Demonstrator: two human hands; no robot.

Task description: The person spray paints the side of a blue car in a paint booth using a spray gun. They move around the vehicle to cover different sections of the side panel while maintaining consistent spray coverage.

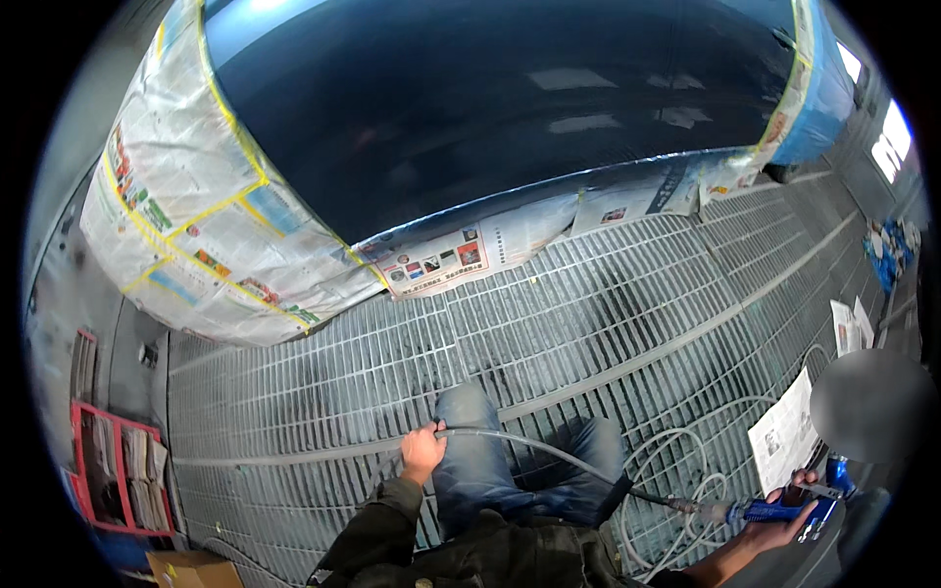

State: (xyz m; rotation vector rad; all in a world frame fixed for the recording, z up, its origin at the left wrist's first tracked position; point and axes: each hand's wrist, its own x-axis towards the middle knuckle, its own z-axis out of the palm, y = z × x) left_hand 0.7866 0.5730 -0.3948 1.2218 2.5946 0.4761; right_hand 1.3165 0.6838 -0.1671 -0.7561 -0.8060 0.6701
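My left hand (423, 451) is closed around a grey air hose (534, 446), which crosses above my knees. At the right, my right hand (779, 531) grips what looks like a blue spray gun (769, 511), joined to the hose by a metal coupling (683, 506). Its front end is partly hidden by the fingers. Ahead stands a glossy dark car panel (470, 118), apart from both hands. Newspaper masking (225, 230) surrounds it, held with yellow tape (235, 127).
Metal floor grating (588, 294) lies underfoot, with a coil of pale hose (676, 441) on it. A red rack (118, 465) of folded papers stands left, near a cardboard box (191, 568). Newspaper sheets (784, 431) and blue crumpled material (887, 250) are right. A blurred round patch hides part there.
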